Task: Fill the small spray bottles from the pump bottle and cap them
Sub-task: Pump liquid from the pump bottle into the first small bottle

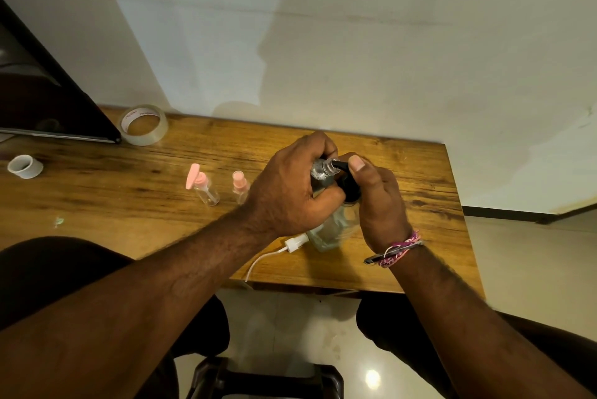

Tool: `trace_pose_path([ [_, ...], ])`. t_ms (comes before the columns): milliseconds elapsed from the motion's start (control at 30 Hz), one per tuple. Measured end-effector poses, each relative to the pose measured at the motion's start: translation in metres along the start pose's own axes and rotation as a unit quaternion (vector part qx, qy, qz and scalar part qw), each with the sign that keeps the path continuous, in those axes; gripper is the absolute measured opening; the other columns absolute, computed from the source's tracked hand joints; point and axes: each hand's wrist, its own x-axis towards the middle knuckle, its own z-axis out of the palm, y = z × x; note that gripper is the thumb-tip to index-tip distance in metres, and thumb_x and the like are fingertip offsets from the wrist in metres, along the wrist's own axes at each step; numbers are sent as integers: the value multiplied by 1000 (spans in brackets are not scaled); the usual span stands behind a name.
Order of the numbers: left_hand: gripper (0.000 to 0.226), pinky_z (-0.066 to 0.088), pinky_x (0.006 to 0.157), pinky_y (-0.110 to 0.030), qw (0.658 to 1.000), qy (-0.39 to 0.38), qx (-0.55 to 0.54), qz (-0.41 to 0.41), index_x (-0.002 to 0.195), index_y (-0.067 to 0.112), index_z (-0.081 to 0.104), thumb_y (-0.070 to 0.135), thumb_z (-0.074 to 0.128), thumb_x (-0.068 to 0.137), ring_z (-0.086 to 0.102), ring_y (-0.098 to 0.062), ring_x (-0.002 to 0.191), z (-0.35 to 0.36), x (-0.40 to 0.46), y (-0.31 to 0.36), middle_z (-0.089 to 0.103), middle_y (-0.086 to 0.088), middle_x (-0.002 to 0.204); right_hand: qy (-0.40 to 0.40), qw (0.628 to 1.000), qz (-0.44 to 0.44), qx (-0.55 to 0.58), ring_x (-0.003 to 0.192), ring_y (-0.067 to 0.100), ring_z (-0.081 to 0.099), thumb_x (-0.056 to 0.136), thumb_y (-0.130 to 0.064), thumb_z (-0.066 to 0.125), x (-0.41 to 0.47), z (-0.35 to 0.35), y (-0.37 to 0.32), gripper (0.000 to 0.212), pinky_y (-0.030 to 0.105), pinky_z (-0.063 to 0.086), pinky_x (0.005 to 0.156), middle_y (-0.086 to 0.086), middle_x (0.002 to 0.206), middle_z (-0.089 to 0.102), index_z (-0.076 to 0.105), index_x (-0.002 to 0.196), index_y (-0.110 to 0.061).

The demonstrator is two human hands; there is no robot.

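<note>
L grip (290, 185): curled round small bottle (319, 169), neck at pump spout (339, 166).
R grip (374, 198): wrapped on pump bottle (332, 230) head, thumb atop.

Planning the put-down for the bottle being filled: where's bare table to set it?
Bare wood to the right of the right hand, out to the table edge. Another open stretch between the tape roll and the two pink-capped bottles. Crowded: near edge under the left hand, where the pump bottle and white sprayer cap with tube sit.
</note>
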Motion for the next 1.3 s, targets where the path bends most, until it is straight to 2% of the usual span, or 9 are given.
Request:
trace_pose_path([
  [267, 22, 42, 58, -29, 1000, -8, 6, -13, 91, 12, 55, 11, 71, 76, 53, -15, 70, -1, -1, -1, 56, 3, 80, 6, 1000, -2, -21, 81, 50, 56, 95, -51, 47, 1, 0, -1, 67, 57, 46, 70, 39, 88, 56, 62, 90, 14],
  [333, 23, 41, 60, -26, 1000, -12, 9, -9, 91, 13, 54, 12, 71, 76, 53, -14, 70, 0, -1, 0, 56, 4, 81, 3, 1000, -2, -16, 82, 52, 55, 95, -56, 50, 0, 0, -1, 73, 58, 46, 71, 40, 88, 55, 61, 91, 16],
  [433, 22, 44, 58, -33, 1000, -12, 8, -11, 92, 14, 55, 19, 68, 76, 55, -19, 71, -1, -1, 1, 58, 2, 82, -11, 1000, 7, -7, 87, 55, 55, 87, -81, 53, -3, 1, -4, 101, 56, 47, 73, 43, 92, 55, 59, 94, 19],
  [567, 24, 45, 57, -39, 1000, -10, 15, -8, 93, 11, 56, 23, 65, 74, 55, -20, 70, -1, -1, 0, 58, 0, 82, -11, 1000, 5, -1, 88, 53, 56, 88, -74, 53, -3, 0, -4, 93, 46, 46, 69, 43, 95, 57, 63, 97, 17],
  [633, 23, 45, 57, -40, 1000, -9, 15, -3, 92, 11, 55, 22, 65, 74, 54, -20, 70, -2, -1, 0, 58, 0, 81, -7, 1000, 6, 0, 87, 53, 56, 88, -77, 53, -3, 0, -4, 95, 42, 45, 70, 42, 94, 57, 63, 97, 17],
  [767, 23, 45, 56, -38, 1000, -7, 12, -9, 92, 13, 55, 22, 65, 74, 54, -19, 69, -2, -1, -1, 57, 1, 81, -10, 1000, 7, -5, 88, 53, 57, 78, -92, 51, -2, 1, -4, 112, 54, 48, 73, 42, 94, 57, 62, 96, 17],
  [1067, 23, 44, 57, -39, 1000, 0, 13, -1, 92, 16, 53, 24, 63, 74, 53, -19, 69, -2, 0, 0, 56, 1, 80, -15, 1000, -7, -8, 82, 56, 53, 82, -88, 52, -1, 1, -2, 110, 56, 44, 68, 44, 88, 54, 58, 93, 21],
  [1233, 23, 44, 57, -36, 1000, -2, 11, 1, 92, 17, 53, 23, 65, 74, 52, -19, 69, -2, 0, -1, 55, 3, 80, -7, 1000, -10, -9, 81, 55, 53, 95, -62, 51, 1, -1, 4, 83, 59, 44, 70, 42, 87, 52, 58, 91, 21],
  [1300, 23, 43, 58, -35, 1000, -2, 14, 1, 93, 17, 53, 24, 64, 73, 53, -18, 69, -1, 0, -1, 56, 3, 81, -9, 1000, -14, -2, 83, 57, 52, 94, -71, 54, 0, -1, 4, 91, 61, 45, 71, 43, 89, 52, 57, 92, 20],
])
